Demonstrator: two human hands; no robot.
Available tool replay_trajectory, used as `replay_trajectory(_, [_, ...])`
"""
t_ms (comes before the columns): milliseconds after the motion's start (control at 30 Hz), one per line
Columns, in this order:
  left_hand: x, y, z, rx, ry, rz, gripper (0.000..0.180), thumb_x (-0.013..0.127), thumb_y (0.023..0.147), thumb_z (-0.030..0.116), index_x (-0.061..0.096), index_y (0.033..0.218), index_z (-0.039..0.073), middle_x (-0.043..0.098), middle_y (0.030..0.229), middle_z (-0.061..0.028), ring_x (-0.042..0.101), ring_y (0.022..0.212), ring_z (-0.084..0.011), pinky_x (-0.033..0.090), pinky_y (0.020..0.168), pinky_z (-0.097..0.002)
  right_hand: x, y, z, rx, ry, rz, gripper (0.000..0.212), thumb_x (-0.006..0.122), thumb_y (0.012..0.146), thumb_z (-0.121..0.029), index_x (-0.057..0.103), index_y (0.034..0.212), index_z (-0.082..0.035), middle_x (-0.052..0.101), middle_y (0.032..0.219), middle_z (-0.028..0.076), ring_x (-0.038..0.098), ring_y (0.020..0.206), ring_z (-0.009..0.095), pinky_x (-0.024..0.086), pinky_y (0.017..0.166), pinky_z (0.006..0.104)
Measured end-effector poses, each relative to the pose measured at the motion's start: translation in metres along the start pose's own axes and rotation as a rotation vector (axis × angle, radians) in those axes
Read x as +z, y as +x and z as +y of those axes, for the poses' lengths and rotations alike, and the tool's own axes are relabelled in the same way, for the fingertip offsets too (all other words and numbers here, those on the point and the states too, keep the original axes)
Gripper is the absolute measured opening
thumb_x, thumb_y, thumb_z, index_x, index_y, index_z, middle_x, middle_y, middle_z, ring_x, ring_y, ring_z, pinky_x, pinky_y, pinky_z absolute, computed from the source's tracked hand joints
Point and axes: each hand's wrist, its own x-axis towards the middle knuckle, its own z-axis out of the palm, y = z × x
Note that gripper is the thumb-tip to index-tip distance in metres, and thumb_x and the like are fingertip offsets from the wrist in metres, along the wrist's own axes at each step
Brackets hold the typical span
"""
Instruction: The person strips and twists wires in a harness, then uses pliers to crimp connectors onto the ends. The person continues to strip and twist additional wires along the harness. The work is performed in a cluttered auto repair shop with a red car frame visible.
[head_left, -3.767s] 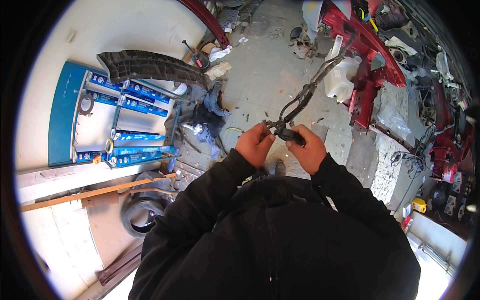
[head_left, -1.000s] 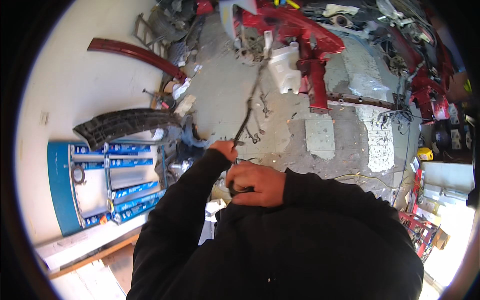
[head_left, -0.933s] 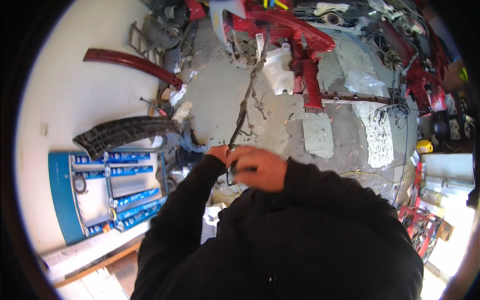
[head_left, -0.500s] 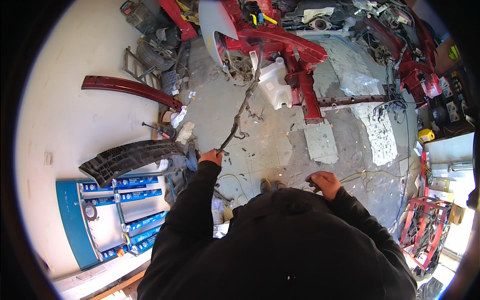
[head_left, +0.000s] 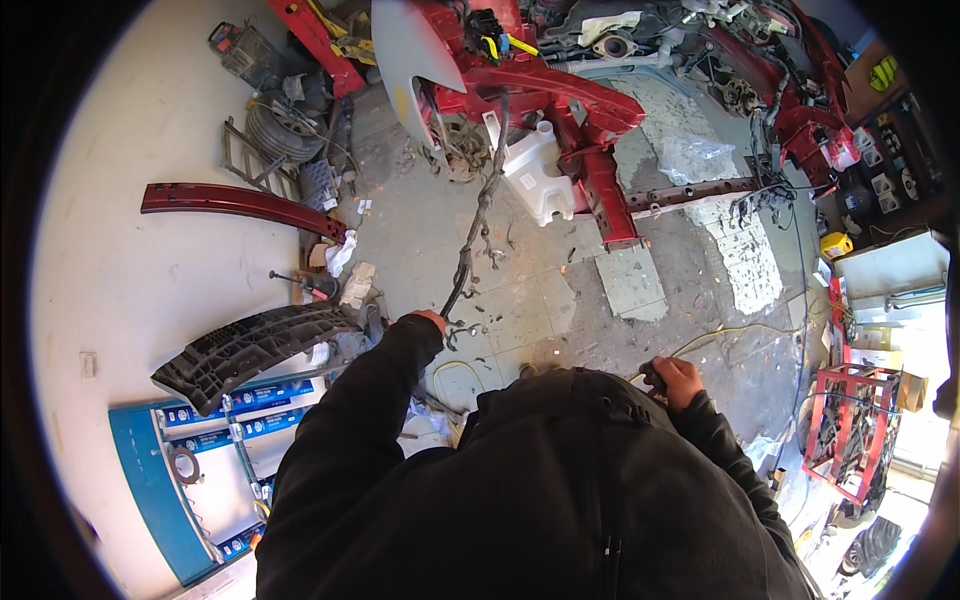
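Note:
My left hand [head_left: 430, 319] is closed around the near end of a dark wiring harness [head_left: 464, 268]. Short side branches stick out along the harness, which stretches away to the red car body [head_left: 560, 88] at the far side. Much of this hand is covered by its black sleeve. To the right of my torso, my right hand [head_left: 680, 381] is curled shut; a small dark thing shows at its fingers, too small to make out. Beyond the harness, a white plastic tank [head_left: 541, 178] rests by a red frame rail [head_left: 606, 195].
Against the left wall lie a dark red bumper beam [head_left: 235, 202] and a black plastic bumper part [head_left: 245, 350], near a blue rack [head_left: 140, 480] of boxes. A yellow hose [head_left: 735, 330] crosses the littered floor. At right stands a red metal frame [head_left: 850, 430].
The view has shifted, so the surroundings sit further left. My right hand has moved right and slightly nearer my body. My left hand keeps hold of the harness.

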Motion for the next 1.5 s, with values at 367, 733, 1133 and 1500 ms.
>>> replay_trajectory(367, [0.065,0.073,-0.005,0.107,-0.154,0.008,0.038,0.068,0.092,0.035,0.076,0.115,0.006,0.077,0.11,-0.0208,0.075,0.104,-0.0369,0.061,0.088,-0.0469,0.013,0.004,0.007,0.007,-0.054,0.013,0.039,0.065,0.105,-0.033,0.074,0.104,0.005,0.077,0.096,0.009,0.068,0.08,0.016,0.056,0.068,0.0324])
replay_trajectory(733, [0.1,0.081,-0.023,-0.082,-0.565,0.293,0.055,0.074,0.088,0.042,0.067,0.126,0.004,0.074,0.115,-0.0254,0.071,0.111,-0.04,0.056,0.097,-0.0483,0.008,-0.006,0.025,0.054,-0.122,0.051,0.044,0.065,0.105,-0.039,0.076,0.104,0.003,0.075,0.089,0.008,0.065,0.075,0.014,0.049,0.066,0.0302])
replay_trajectory(1133, [0.265,0.087,0.027,0.104,-0.535,0.022,0.055,0.067,0.091,0.04,0.065,0.135,0.008,0.069,0.131,-0.0247,0.065,0.125,-0.0414,0.053,0.106,-0.0494,0.017,-0.019,0.032,-0.026,-0.264,0.116,0.038,0.066,0.104,-0.036,0.076,0.107,0.001,0.075,0.092,0.008,0.067,0.081,0.015,0.053,0.071,0.0333])
replay_trajectory(1500, [0.318,0.097,0.058,0.235,-0.408,-0.359,0.054,0.066,0.094,0.047,0.068,0.134,0.011,0.069,0.135,-0.0211,0.063,0.131,-0.0382,0.051,0.108,-0.0467,-0.028,-0.003,0.026,0.123,-0.116,-0.042,0.044,0.063,0.106,-0.045,0.072,0.107,-0.002,0.072,0.093,0.007,0.067,0.083,0.015,0.053,0.069,0.0328])
